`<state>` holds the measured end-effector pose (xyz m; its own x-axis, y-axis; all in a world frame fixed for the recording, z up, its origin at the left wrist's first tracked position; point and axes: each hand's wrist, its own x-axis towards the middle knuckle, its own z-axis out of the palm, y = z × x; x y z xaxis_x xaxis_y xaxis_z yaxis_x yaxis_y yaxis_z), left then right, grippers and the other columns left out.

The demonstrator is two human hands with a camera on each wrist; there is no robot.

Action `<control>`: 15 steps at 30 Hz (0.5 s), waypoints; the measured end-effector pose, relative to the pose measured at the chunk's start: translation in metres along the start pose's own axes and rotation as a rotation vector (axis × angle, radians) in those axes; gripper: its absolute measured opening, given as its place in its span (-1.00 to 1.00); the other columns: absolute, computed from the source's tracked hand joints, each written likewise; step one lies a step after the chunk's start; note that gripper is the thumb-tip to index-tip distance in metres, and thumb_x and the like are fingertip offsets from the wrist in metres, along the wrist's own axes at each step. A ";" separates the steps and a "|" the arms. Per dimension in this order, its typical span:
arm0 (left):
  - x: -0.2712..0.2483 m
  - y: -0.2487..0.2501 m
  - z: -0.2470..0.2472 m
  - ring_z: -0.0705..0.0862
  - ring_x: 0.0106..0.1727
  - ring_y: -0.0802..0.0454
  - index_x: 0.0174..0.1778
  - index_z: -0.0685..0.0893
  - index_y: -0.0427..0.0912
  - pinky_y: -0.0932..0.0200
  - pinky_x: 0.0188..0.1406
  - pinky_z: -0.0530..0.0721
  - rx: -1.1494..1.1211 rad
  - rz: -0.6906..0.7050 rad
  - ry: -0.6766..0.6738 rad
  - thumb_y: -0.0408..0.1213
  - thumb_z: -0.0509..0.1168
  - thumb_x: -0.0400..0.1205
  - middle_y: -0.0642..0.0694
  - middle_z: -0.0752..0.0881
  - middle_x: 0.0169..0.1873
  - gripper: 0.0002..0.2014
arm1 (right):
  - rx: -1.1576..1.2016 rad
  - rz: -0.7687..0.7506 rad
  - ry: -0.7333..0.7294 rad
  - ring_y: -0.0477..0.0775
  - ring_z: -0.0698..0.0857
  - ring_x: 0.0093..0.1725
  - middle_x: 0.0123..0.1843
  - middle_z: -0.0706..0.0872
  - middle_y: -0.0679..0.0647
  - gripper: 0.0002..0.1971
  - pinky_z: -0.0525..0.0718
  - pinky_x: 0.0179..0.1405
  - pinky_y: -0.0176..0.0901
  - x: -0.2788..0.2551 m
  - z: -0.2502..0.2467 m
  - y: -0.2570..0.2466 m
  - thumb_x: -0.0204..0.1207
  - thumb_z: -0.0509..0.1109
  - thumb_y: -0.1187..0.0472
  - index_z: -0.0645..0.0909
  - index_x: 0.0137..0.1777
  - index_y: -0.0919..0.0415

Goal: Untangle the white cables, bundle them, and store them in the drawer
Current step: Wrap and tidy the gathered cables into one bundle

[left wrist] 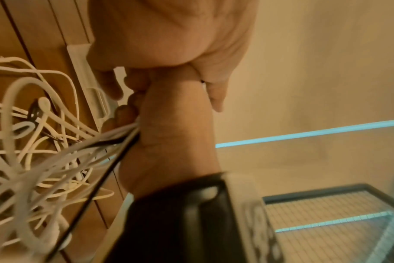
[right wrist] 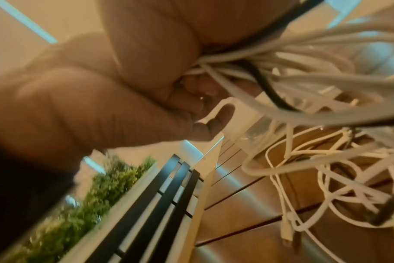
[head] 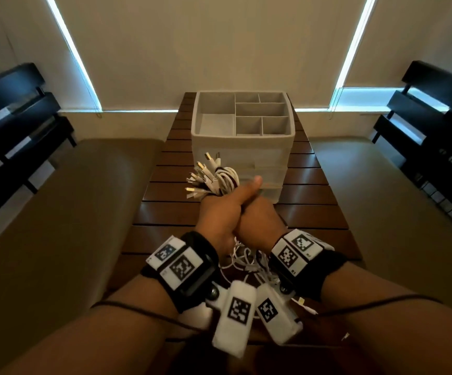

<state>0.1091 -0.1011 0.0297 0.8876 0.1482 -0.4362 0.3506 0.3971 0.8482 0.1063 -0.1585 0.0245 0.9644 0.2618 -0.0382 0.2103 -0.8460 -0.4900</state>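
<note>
A bunch of white cables with one black cable among them is held above the slatted table, its plugs fanning out up and to the left. My left hand grips the bunch just behind the plugs, thumb lying forward. My right hand grips it right beside the left, the two hands touching. The loose tails hang in tangled loops under my wrists, and these loops also fill the left of the left wrist view. The white drawer unit stands just beyond the hands with its drawers closed.
The brown slatted table runs away from me, with beige cushioned seats on both sides. The drawer unit's top is a divided tray. Black benches stand at far left and far right. Another cable end lies near my right wrist.
</note>
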 end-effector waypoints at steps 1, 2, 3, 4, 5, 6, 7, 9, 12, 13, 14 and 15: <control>0.002 0.005 0.001 0.81 0.02 -0.21 0.12 0.76 -0.33 -0.21 0.15 0.74 -0.034 -0.042 0.001 -0.12 0.63 0.36 -0.25 0.84 -0.02 -0.50 | 0.074 -0.084 -0.001 0.20 0.68 0.16 0.20 0.73 0.24 -0.69 0.50 0.09 -0.14 0.009 -0.003 0.012 0.67 0.17 0.17 0.63 0.26 0.27; 0.003 0.009 0.002 0.81 0.04 -0.21 0.12 0.77 -0.33 -0.16 0.12 0.76 -0.046 -0.070 -0.012 -0.12 0.58 0.44 -0.25 0.83 0.00 -0.57 | 0.106 -0.143 -0.008 0.18 0.69 0.15 0.18 0.74 0.24 -0.69 0.49 0.00 -0.19 0.012 -0.008 0.015 0.66 0.17 0.19 0.63 0.26 0.27; 0.005 0.013 0.001 0.80 0.04 -0.20 0.10 0.78 -0.32 -0.09 0.04 0.77 -0.036 -0.085 -0.036 -0.11 0.53 0.50 -0.24 0.83 -0.01 -0.62 | 0.120 -0.145 -0.011 0.18 0.71 0.09 0.10 0.76 0.24 -0.72 0.49 -0.10 -0.22 0.012 -0.015 0.018 0.64 0.21 0.22 0.65 0.21 0.31; 0.006 0.014 0.000 0.80 0.01 -0.17 0.08 0.79 -0.31 -0.03 -0.05 0.77 -0.022 -0.094 -0.065 -0.09 0.47 0.55 -0.22 0.83 -0.04 -0.65 | 0.114 -0.162 -0.026 0.18 0.73 0.00 -0.02 0.77 0.23 -0.77 0.51 -0.20 -0.23 0.013 -0.015 0.023 0.59 0.27 0.26 0.65 0.14 0.34; 0.007 0.016 -0.001 0.79 -0.06 -0.13 0.04 0.80 -0.30 0.01 -0.11 0.76 -0.019 -0.102 -0.096 -0.07 0.42 0.60 -0.20 0.82 -0.09 -0.68 | 0.162 -0.174 -0.049 0.16 0.74 -0.08 -0.13 0.75 0.18 -0.83 0.53 -0.31 -0.26 0.014 -0.014 0.025 0.53 0.35 0.30 0.65 0.06 0.33; 0.008 0.018 -0.003 0.78 -0.12 -0.11 -0.01 0.78 -0.30 0.00 -0.11 0.75 -0.035 -0.108 -0.127 -0.08 0.38 0.63 -0.18 0.82 -0.13 -0.69 | 0.216 -0.204 -0.084 0.11 0.74 -0.16 -0.21 0.73 0.11 -0.86 0.56 -0.39 -0.30 0.012 -0.017 0.026 0.45 0.42 0.33 0.65 0.00 0.28; 0.009 0.019 -0.005 0.77 -0.15 -0.10 -0.06 0.76 -0.30 -0.04 -0.06 0.73 -0.066 -0.113 -0.156 -0.09 0.35 0.65 -0.18 0.81 -0.16 -0.70 | 0.250 -0.233 -0.128 0.04 0.74 -0.24 -0.26 0.72 0.06 -0.84 0.58 -0.43 -0.33 0.010 -0.017 0.026 0.37 0.46 0.35 0.64 -0.06 0.22; 0.010 0.021 -0.008 0.77 -0.09 -0.12 -0.10 0.69 -0.30 -0.14 0.09 0.69 -0.139 -0.114 -0.182 -0.11 0.31 0.67 -0.19 0.80 -0.18 -0.72 | 0.336 -0.210 -0.195 -0.08 0.69 -0.39 -0.31 0.71 0.03 -0.80 0.58 -0.47 -0.30 0.010 -0.020 0.033 0.30 0.50 0.36 0.60 -0.14 0.11; 0.015 0.021 -0.010 0.79 -0.14 -0.09 -0.18 0.58 -0.24 -0.22 0.26 0.65 -0.217 -0.073 -0.162 -0.19 0.30 0.69 -0.17 0.71 -0.38 -0.80 | 0.374 -0.227 -0.263 -0.23 0.64 -0.43 -0.33 0.71 -0.01 -0.79 0.59 -0.44 -0.38 0.007 -0.022 0.041 0.33 0.52 0.35 0.61 -0.21 0.03; 0.016 0.020 -0.010 0.79 -0.28 -0.06 -0.21 0.57 -0.21 -0.19 0.22 0.68 -0.235 -0.064 -0.157 -0.20 0.32 0.68 -0.12 0.64 -0.50 -0.80 | 0.369 -0.231 -0.281 -0.24 0.66 -0.42 -0.32 0.72 -0.01 -0.80 0.62 -0.40 -0.38 0.006 -0.023 0.042 0.35 0.53 0.34 0.62 -0.20 0.03; 0.017 0.020 -0.012 0.76 -0.38 -0.03 -0.24 0.56 -0.18 -0.15 0.09 0.74 -0.237 -0.059 -0.147 -0.18 0.33 0.66 -0.08 0.57 -0.57 -0.79 | 0.361 -0.219 -0.305 -0.20 0.70 -0.37 -0.29 0.75 0.01 -0.83 0.68 -0.35 -0.32 0.006 -0.024 0.043 0.36 0.55 0.30 0.65 -0.16 0.05; 0.019 0.019 -0.015 0.71 -0.45 -0.01 -0.29 0.57 -0.17 -0.09 -0.09 0.79 -0.239 -0.059 -0.138 -0.14 0.35 0.65 -0.04 0.52 -0.60 -0.75 | 0.345 -0.206 -0.328 -0.15 0.74 -0.32 -0.25 0.78 0.03 -0.83 0.73 -0.28 -0.26 0.006 -0.027 0.045 0.35 0.57 0.26 0.66 -0.12 0.06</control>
<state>0.1280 -0.0771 0.0327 0.9056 0.0001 -0.4242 0.3372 0.6064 0.7201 0.1258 -0.2070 0.0255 0.7960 0.5851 -0.1547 0.2718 -0.5740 -0.7724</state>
